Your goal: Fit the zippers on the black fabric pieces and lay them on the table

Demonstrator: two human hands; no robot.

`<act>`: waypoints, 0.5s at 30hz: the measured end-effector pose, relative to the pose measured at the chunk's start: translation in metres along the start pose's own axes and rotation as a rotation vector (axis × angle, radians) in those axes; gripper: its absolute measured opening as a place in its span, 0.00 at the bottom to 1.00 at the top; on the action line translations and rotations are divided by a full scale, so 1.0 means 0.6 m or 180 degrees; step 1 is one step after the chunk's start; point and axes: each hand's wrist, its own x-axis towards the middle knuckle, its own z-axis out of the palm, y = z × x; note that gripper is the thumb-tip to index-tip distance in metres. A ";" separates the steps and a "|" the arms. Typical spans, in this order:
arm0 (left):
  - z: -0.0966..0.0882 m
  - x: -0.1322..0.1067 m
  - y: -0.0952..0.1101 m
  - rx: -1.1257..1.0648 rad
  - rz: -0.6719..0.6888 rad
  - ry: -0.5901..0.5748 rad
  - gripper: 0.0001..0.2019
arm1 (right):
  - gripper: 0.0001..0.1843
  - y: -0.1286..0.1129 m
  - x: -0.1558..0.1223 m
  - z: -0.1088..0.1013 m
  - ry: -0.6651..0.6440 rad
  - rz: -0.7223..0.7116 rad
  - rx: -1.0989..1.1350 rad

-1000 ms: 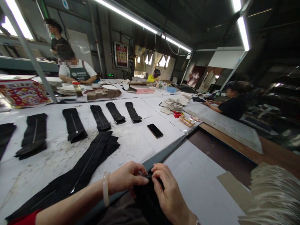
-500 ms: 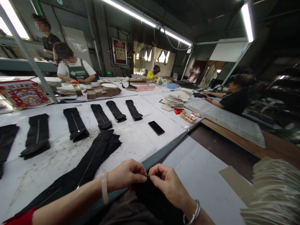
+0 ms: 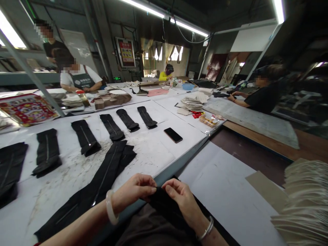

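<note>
A: Item 1, and its place?

B: Black fabric piece (image 3: 165,202), held up by the near edge of the desk (image 3: 151,155), in front of the seated worker's body.

A: Hands on it?

B: 2. Left hand (image 3: 135,191), thumb and forefinger pinched together on the top edge; pale bangle (image 3: 110,207) at the wrist. Right hand (image 3: 182,197), fingers curled against the cloth beside the left; from here I cannot tell whether they grip it. Silver bracelet (image 3: 206,229) on that wrist.

A: Nearest stock?

B: Dark zipped pile (image 3: 104,179), overlapping layers, lying left of the hands. Beyond it, row of 6 black zipped pieces (image 3: 84,135), set apart from each other, running from the left side towards the middle.

A: Loose articles?

B: Phone (image 3: 173,135), 1, dark screen up. Further off, stack of pale pieces (image 3: 191,103), a red article (image 3: 196,114) and a clear pack (image 3: 208,120) with yellowish contents, close together.

A: Right side?

B: Large fanned stack (image 3: 304,201), pale, beside a flat tan sheet (image 3: 266,189).

A: Persons about the room?

B: 4 co-workers, among them 1 in an apron (image 3: 83,81) and 1 in a yellow top (image 3: 163,76).
</note>
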 end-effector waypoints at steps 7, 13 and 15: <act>0.005 -0.002 -0.003 0.0124 0.0148 -0.0015 0.19 | 0.20 0.004 -0.007 0.042 0.0329 -0.0884 -0.1173; 0.006 0.008 -0.025 -0.0087 0.0136 0.0156 0.22 | 0.22 0.022 0.010 0.050 0.0708 -0.0995 -0.1406; 0.004 0.009 -0.030 -0.0138 0.0128 0.0212 0.22 | 0.24 0.022 0.015 0.040 0.0624 -0.0763 -0.1183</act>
